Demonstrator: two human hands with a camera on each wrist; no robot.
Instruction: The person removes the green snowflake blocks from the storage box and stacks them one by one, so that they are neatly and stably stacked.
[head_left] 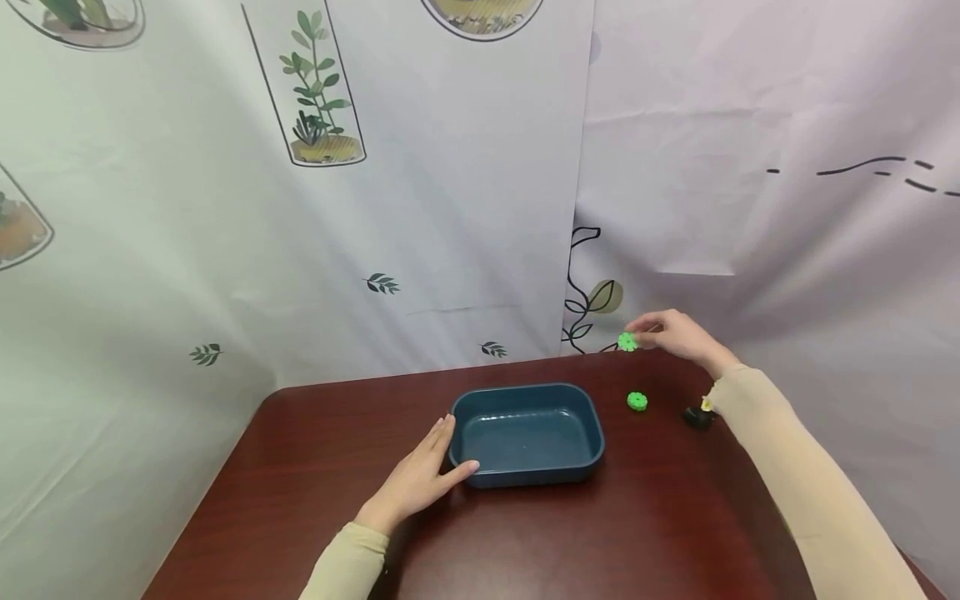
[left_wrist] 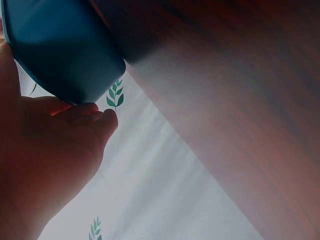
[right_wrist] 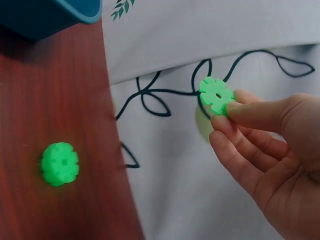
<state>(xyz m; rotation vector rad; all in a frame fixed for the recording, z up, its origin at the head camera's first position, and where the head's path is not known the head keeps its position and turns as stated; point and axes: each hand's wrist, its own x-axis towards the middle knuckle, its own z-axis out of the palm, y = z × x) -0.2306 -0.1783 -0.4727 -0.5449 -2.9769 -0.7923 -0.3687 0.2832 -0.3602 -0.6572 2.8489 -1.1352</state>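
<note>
My right hand [head_left: 678, 335] pinches a bright green notched plastic disc [right_wrist: 217, 95] between thumb and forefinger, raised near the table's back edge. The disc is round with a small centre hole; its other fingers lie loosely bent below. A small stack of similar green discs [head_left: 637, 402] sits on the table under that hand, right of a dark blue rectangular container [head_left: 525, 477]. My left hand [head_left: 420, 479] rests at the container's left front corner, fingers along its left side and thumb over the front rim. Inside, the container's floor shows bare.
A small black object [head_left: 698, 417] with a yellow and white flower lies at the right, beside the right sleeve. Behind the dark red wooden table [head_left: 322, 467] hangs a pale curtain [head_left: 465, 208] printed with plants.
</note>
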